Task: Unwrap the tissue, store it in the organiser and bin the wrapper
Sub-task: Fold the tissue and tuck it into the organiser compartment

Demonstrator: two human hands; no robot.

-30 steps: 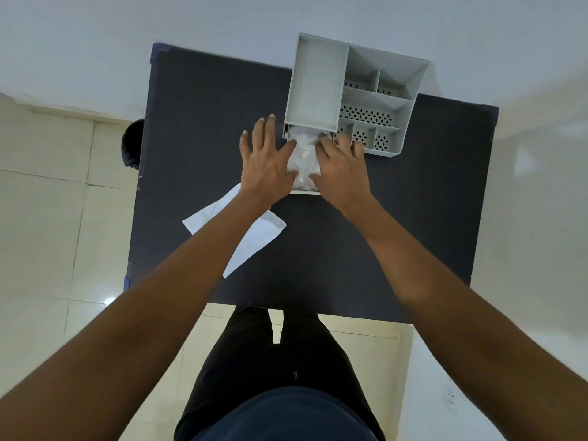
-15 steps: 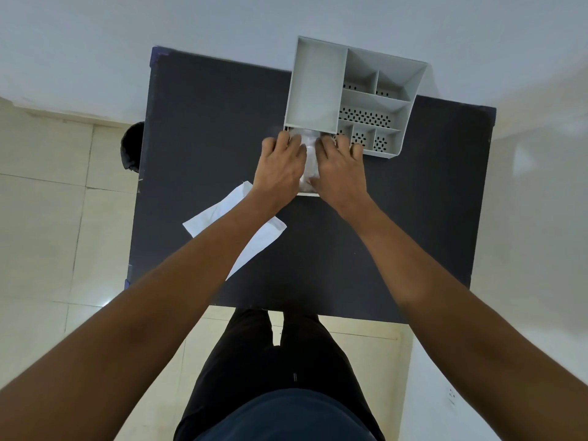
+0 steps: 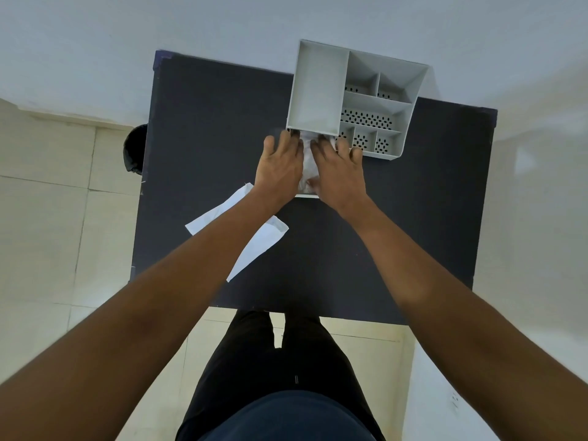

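Note:
A white stack of tissue (image 3: pixel 308 163) lies on the black table (image 3: pixel 206 122), just in front of the grey organiser (image 3: pixel 321 90). My left hand (image 3: pixel 280 167) and my right hand (image 3: pixel 339 168) press on it from either side, fingers pointing at the organiser's front wall. Only a narrow strip of tissue shows between the hands. The organiser's large left compartment is bare inside. A flat white wrapper (image 3: pixel 264 240) rests on the table under my left forearm.
A black bin (image 3: pixel 135 148) stands on the tiled floor beside the table's left edge. The organiser sits at the table's far edge against a pale wall. My legs are at the table's near edge.
Both hands have closed in over the tissue and slid slightly toward the organiser; much less tissue shows between them than a second ago.

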